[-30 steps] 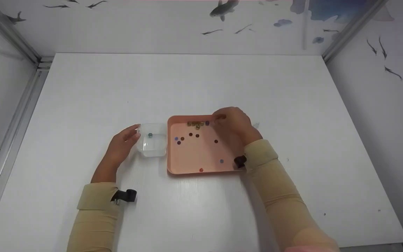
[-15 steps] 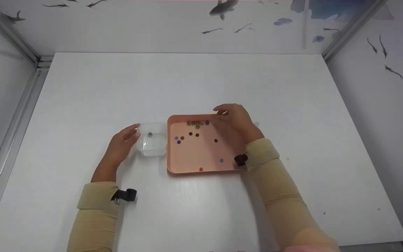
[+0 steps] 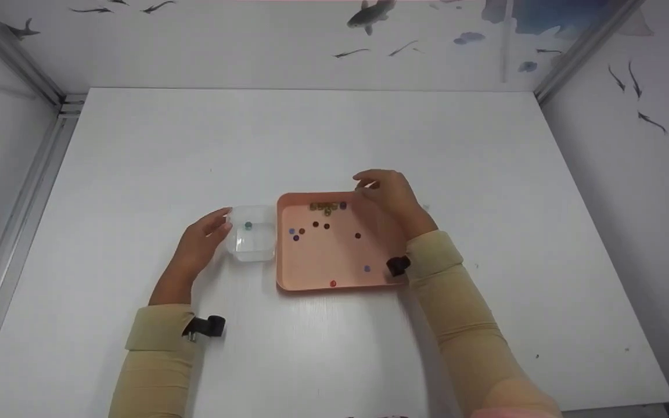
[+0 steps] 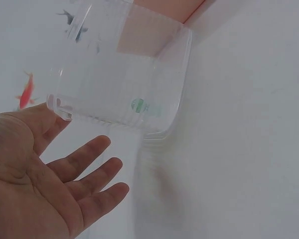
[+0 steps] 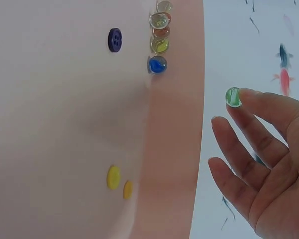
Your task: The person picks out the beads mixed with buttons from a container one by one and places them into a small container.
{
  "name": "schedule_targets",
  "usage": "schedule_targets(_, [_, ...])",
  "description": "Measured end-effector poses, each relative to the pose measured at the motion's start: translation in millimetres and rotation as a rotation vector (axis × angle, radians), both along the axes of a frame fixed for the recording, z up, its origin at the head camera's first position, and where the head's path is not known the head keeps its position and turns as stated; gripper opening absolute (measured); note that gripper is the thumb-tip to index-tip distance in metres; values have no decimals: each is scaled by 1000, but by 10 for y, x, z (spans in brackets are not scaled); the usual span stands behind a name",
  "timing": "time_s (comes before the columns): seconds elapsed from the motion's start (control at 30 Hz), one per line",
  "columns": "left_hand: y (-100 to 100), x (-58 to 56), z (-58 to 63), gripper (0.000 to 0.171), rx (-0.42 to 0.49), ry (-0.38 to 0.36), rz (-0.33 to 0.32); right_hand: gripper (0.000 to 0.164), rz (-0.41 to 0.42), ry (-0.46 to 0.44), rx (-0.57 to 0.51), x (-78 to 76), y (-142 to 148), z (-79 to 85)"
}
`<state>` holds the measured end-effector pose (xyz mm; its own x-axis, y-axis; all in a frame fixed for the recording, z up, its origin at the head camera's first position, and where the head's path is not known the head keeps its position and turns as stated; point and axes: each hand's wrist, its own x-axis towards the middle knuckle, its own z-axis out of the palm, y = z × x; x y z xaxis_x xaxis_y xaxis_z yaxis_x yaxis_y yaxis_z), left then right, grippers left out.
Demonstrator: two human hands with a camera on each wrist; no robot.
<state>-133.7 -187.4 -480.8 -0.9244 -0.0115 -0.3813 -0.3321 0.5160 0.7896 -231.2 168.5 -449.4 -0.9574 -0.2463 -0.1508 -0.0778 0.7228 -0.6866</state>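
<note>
My left hand [image 3: 204, 241] holds a clear plastic container [image 4: 104, 74] by its rim between thumb and forefinger, with the other fingers spread in the left wrist view. Inside the container lies one green marble [image 4: 138, 105]. Just right of it sits a pink tray [image 3: 323, 267]. My right hand [image 3: 391, 194] is raised at the tray's back rim, pinching another green marble [image 5: 233, 97] between thumb and forefinger. Against the tray's back wall, a blue marble [image 5: 158, 64] and several yellowish clear marbles [image 5: 160, 45] are lined up.
Loose buttons are scattered over the tray floor, among them a dark purple button [image 5: 115, 40] and a yellow button [image 5: 113, 177]. A red piece [image 3: 333, 283] lies by the tray's front wall. White panels with fish pictures [image 3: 371, 16] border the white table [image 3: 323, 139].
My right hand has risen slightly and moved back from inside the tray to over its back rim. The left hand and the container have stayed in place.
</note>
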Motion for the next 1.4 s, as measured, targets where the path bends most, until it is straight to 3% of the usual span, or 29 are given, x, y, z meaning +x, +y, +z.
schedule_targets(0.37, [-1,44,-22,52,3,-2,-3,32,-24,1,-119,28,-30,35])
schedule_targets(0.57, [4,31,-17,51,18,-2,4,31,-31,16,-145,29,-77,53])
schedule_targets(0.73, [0,15,-9,52,23,-3,6,33,-39,-28,-147,29,-133,85])
schedule_targets(0.87, [-3,19,-5,51,34,4,7,31,-28,-54,-256,43,-201,95])
schedule_targets(0.97, [-1,19,4,51,38,13,6,29,-7,-30,-345,46,-254,101])
schedule_targets(1.4, [14,22,24,51,34,-23,26,25,32,19,-419,85,-457,107])
